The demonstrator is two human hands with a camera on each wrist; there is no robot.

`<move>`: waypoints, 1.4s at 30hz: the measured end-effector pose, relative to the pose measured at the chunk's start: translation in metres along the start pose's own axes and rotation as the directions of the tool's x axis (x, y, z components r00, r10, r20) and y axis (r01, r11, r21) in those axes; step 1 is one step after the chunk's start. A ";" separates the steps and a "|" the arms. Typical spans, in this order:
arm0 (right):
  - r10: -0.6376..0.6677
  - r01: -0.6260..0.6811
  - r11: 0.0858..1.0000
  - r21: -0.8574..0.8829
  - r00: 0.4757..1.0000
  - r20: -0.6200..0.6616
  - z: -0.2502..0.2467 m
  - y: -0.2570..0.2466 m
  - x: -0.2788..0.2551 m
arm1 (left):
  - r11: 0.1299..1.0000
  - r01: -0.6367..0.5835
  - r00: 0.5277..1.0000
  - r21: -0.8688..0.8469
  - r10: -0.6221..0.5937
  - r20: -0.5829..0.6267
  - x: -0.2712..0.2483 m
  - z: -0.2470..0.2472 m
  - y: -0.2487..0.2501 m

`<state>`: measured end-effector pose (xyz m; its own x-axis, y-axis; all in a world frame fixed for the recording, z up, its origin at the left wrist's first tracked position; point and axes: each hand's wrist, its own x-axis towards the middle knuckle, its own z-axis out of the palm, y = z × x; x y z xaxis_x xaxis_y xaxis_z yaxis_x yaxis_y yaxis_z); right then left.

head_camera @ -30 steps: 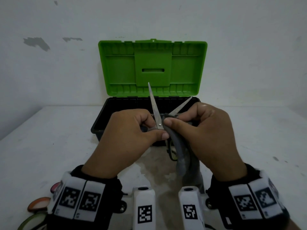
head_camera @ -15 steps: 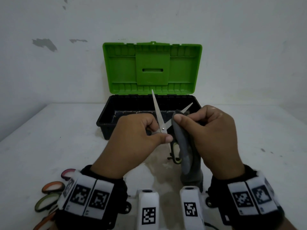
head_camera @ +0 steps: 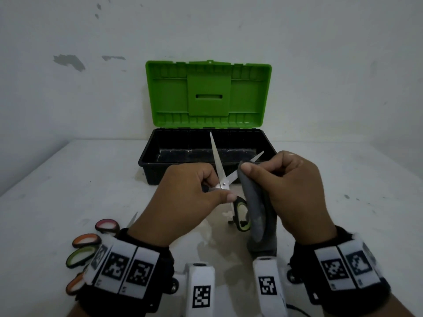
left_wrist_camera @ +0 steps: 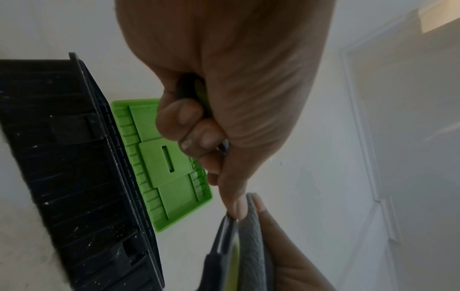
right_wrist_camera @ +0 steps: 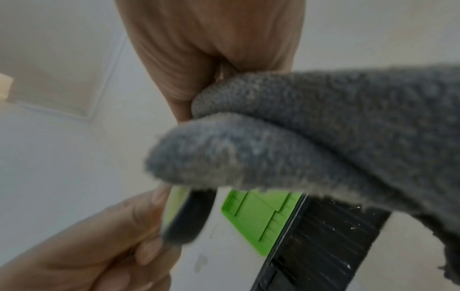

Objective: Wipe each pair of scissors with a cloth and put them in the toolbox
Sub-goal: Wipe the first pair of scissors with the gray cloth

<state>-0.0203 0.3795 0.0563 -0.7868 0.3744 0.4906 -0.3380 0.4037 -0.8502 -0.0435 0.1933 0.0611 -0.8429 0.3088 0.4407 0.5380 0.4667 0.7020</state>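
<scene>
My left hand point(head_camera: 194, 195) grips a pair of scissors point(head_camera: 220, 170) with black and green handles, blades spread apart and pointing away from me. One handle loop point(head_camera: 240, 213) hangs below my thumb; the other is inside my fist point(left_wrist_camera: 196, 92). My right hand point(head_camera: 286, 186) pinches a grey cloth point(head_camera: 256, 209) around the right blade, whose tip point(head_camera: 259, 155) sticks out past my fingers. The cloth point(right_wrist_camera: 311, 128) fills the right wrist view. Behind the hands the toolbox point(head_camera: 151, 161) stands with its green lid point(head_camera: 208, 97) up and its black tray bare.
Several more scissors with coloured handles point(head_camera: 87, 240) lie on the white table point(head_camera: 68, 191) at my lower left, partly behind my left wrist. A white wall rises right behind the toolbox. The black toolbox wall point(left_wrist_camera: 62, 157) is close beside my left hand.
My right hand has slid the cloth along the right blade, away from the pivot toward the tip. The view has tilted down, so more of the scissors at lower left show.
</scene>
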 end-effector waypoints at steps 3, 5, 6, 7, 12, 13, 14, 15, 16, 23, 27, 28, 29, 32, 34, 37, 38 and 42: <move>0.001 0.000 1.000 0.011 1.000 -0.029 -0.003 0.000 0.000 | 1.000 0.002 1.000 0.026 -0.002 -0.003 -0.004 0.000 0.002; -0.020 0.020 1.000 -0.018 0.999 0.032 0.000 -0.004 -0.008 | 1.000 0.019 1.000 -0.002 -0.019 0.002 -0.007 -0.003 0.001; -0.025 0.026 0.999 -0.026 0.998 0.053 0.001 -0.006 -0.011 | 1.000 0.026 1.000 -0.018 -0.026 0.009 -0.009 -0.005 0.001; -0.024 0.026 0.999 -0.027 0.998 0.057 0.000 -0.008 -0.011 | 0.999 0.027 1.000 -0.029 -0.026 0.016 -0.011 -0.006 0.001; -0.023 0.023 1.000 -0.008 0.999 -0.026 -0.006 -0.005 -0.004 | 0.998 0.036 0.999 -0.042 -0.035 0.006 -0.015 -0.006 0.004; -0.028 0.027 0.999 -0.017 1.000 -0.006 -0.004 -0.006 -0.007 | 0.999 0.037 0.999 -0.033 -0.036 0.006 -0.015 -0.007 0.004; -0.035 0.035 0.999 -0.029 0.999 0.021 -0.003 -0.008 -0.010 | 0.999 0.036 0.999 -0.027 -0.036 0.010 -0.015 -0.008 0.003; -0.043 0.045 0.998 -0.038 0.998 0.043 -0.002 -0.009 -0.014 | 0.999 0.035 0.999 -0.024 -0.034 0.016 -0.016 -0.009 0.003; -0.045 0.047 0.998 -0.040 0.998 0.048 -0.002 -0.010 -0.015 | 0.999 0.033 0.999 -0.024 -0.033 0.022 -0.016 -0.010 0.004; -0.030 0.029 0.999 -0.019 1.000 -0.009 -0.005 -0.008 -0.008 | 0.999 0.032 0.999 -0.021 -0.032 0.000 -0.017 -0.009 0.005; -0.033 0.035 0.998 -0.048 0.998 0.044 -0.005 -0.011 -0.011 | 0.999 0.030 1.000 -0.037 -0.030 0.009 -0.018 -0.009 0.007; -0.018 0.018 0.999 -0.029 1.000 0.014 -0.007 -0.010 -0.007 | 0.998 0.035 0.999 -0.047 -0.035 0.005 -0.018 -0.008 0.008; -0.005 0.005 1.000 -0.006 1.000 -0.025 -0.008 -0.008 -0.003 | 0.998 0.040 0.999 -0.055 -0.040 0.001 -0.018 -0.006 0.008; -0.001 0.001 1.000 0.009 0.998 -0.062 -0.009 -0.007 -0.001 | 0.996 0.058 0.998 -0.060 -0.058 -0.004 -0.019 -0.005 0.006; -0.015 0.015 1.000 -0.017 1.000 0.002 -0.006 -0.009 -0.008 | 0.996 0.067 0.998 -0.063 -0.067 0.003 -0.020 -0.007 0.005; -0.008 0.008 1.000 -0.007 0.999 0.035 -0.008 -0.008 -0.010 | 0.997 0.063 0.998 -0.051 -0.063 0.018 -0.022 -0.008 0.008; 0.005 -0.005 1.000 0.012 1.000 0.010 -0.010 -0.006 -0.006 | 0.997 0.067 0.998 -0.048 -0.066 0.017 -0.022 -0.006 0.008; 0.053 -0.050 0.998 0.031 0.990 -0.134 -0.020 0.002 0.010 | 0.996 0.083 0.996 -0.015 -0.082 0.039 -0.023 -0.001 0.007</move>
<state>-0.0184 0.4008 0.0638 -0.7276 0.5036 0.4657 -0.3141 0.3589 -0.8789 -0.0199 0.1885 0.0567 -0.8830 0.3017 0.3596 0.4664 0.4782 0.7442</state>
